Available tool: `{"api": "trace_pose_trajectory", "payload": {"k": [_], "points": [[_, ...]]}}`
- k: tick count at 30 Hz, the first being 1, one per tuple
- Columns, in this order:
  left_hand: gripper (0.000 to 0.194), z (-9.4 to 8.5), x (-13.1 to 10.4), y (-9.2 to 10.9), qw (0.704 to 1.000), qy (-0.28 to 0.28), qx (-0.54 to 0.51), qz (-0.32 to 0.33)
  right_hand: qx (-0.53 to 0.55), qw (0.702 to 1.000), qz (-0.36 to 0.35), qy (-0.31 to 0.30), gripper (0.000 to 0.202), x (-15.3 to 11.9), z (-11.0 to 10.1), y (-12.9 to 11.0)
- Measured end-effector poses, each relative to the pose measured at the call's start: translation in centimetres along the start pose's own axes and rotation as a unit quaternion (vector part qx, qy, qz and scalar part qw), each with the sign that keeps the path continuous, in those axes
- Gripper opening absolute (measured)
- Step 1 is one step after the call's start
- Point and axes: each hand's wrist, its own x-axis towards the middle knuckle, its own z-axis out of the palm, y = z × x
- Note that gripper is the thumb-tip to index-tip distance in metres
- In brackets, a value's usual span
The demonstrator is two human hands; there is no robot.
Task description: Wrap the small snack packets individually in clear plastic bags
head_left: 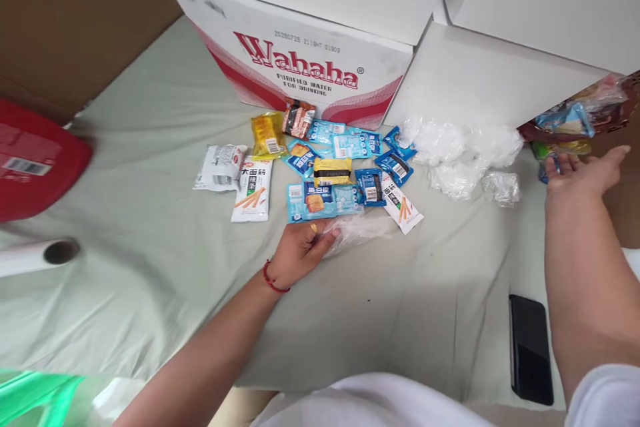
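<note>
My left hand (pixel 303 250), with a red cord at the wrist, is closed on a crumpled clear plastic bag (pixel 363 228) lying on the cloth. Just beyond it are scattered snack packets: a light-blue packet (pixel 320 201), a yellow packet (pixel 333 171), a dark-blue packet (pixel 371 187) and a white snack packet with orange sticks pictured (pixel 251 190). Far to the right, my right hand (pixel 580 170) is open, fingers spread, beside a heap of colourful wrapped snacks (pixel 567 121). Its fingertips partly overlap the lower packets there; whether they touch is unclear.
White boxes, one a Wahaha water carton (pixel 315 67), stand behind the packets. Clear wrapped bundles (pixel 460 153) sit right of centre. A black phone (pixel 531 349) lies at lower right. On the left are a red package (pixel 37 160) and a white roll (pixel 35 257).
</note>
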Motion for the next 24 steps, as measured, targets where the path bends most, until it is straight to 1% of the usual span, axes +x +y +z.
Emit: {"api": "trace_pose_trajectory", "payload": {"k": [1,2,3,4,5,6,7,8,9,10,11,12,13,14,16,18,19,20,22,24], "points": [[0.043,0.0,-0.2,-0.1,1.000,0.005,-0.023,-0.014,-0.012,0.995,0.040,0.090,0.046,-3.0,0.1,-0.7],[0.046,0.1,-0.3,-0.2,0.998,0.010,-0.048,-0.030,-0.013,0.992,0.041,0.120,0.026,-6.5,0.2,-1.6],[0.049,0.2,-0.5,-0.2,0.996,0.015,-0.072,-0.046,-0.012,0.993,0.030,0.113,0.017,-10.3,0.5,-2.4],[0.051,0.3,-0.6,-0.2,0.993,0.018,-0.096,-0.059,-0.012,0.996,0.018,0.085,0.011,-14.3,0.8,-3.3],[0.053,0.4,-0.8,-0.2,0.990,0.021,-0.119,-0.068,-0.013,1.000,0.008,-0.004,0.006,-18.5,1.3,-4.1],[0.055,0.5,-0.9,-0.1,0.987,0.019,-0.137,-0.075,-0.007,0.995,0.006,-0.101,0.011,-22.7,1.9,-4.7],[0.057,0.6,-1.0,0.1,0.985,0.016,-0.152,-0.078,-0.005,0.982,0.008,-0.189,0.024,-26.7,2.6,-5.3],[0.058,0.8,-1.1,0.2,0.984,0.009,-0.162,-0.079,-0.001,0.959,0.017,-0.284,0.043,-30.3,3.4,-5.7],[0.059,0.9,-1.2,0.4,0.982,0.001,-0.171,-0.079,0.005,0.931,0.023,-0.365,0.067,-33.4,4.2,-5.9],[0.059,0.9,-1.3,0.5,0.981,-0.006,-0.177,-0.076,-0.004,0.903,0.029,-0.429,0.088,-35.9,5.0,-5.9],[0.060,1.0,-1.3,0.6,0.981,-0.012,-0.180,-0.070,-0.011,0.881,0.039,-0.471,0.100,-37.9,5.8,-5.7],[0.059,1.0,-1.2,0.6,0.982,-0.012,-0.177,-0.062,-0.021,0.869,0.051,-0.492,0.102,-39.3,6.5,-5.4],[0.059,1.0,-1.2,0.6,0.984,-0.005,-0.168,-0.052,-0.031,0.867,0.066,-0.494,0.094,-40.2,7.1,-4.9],[0.058,0.9,-1.1,0.6,0.987,0.011,-0.153,-0.040,-0.035,0.873,0.083,-0.480,0.080,-40.8,7.4,-4.5],[0.059,0.6,-0.8,0.4,0.991,0.061,-0.115,-0.008,-0.031,0.893,0.125,-0.430,0.054,-41.2,7.5,-3.8],[0.062,0.3,-0.5,0.2,0.989,0.106,-0.098,0.015,-0.013,0.906,0.171,-0.386,0.044,-41.2,6.9,-3.5],[0.063,0.1,-0.4,0.1,0.988,0.111,-0.104,0.013,-0.003,0.909,0.192,-0.369,0.044,-41.2,6.4,-3.4],[0.064,0.0,-0.3,0.0,0.988,0.101,-0.119,0.000,0.008,0.910,0.211,-0.357,0.044,-41.3,5.9,-3.4],[0.063,-0.2,-0.2,-0.1,0.983,0.053,-0.169,-0.048,0.038,0.908,0.242,-0.339,0.042,-41.2,5.0,-3.5],[0.064,-0.4,-0.2,-0.1,0.969,0.019,-0.226,-0.097,0.085,0.907,0.263,-0.319,0.041,-40.9,4.2,-3.5]]}}
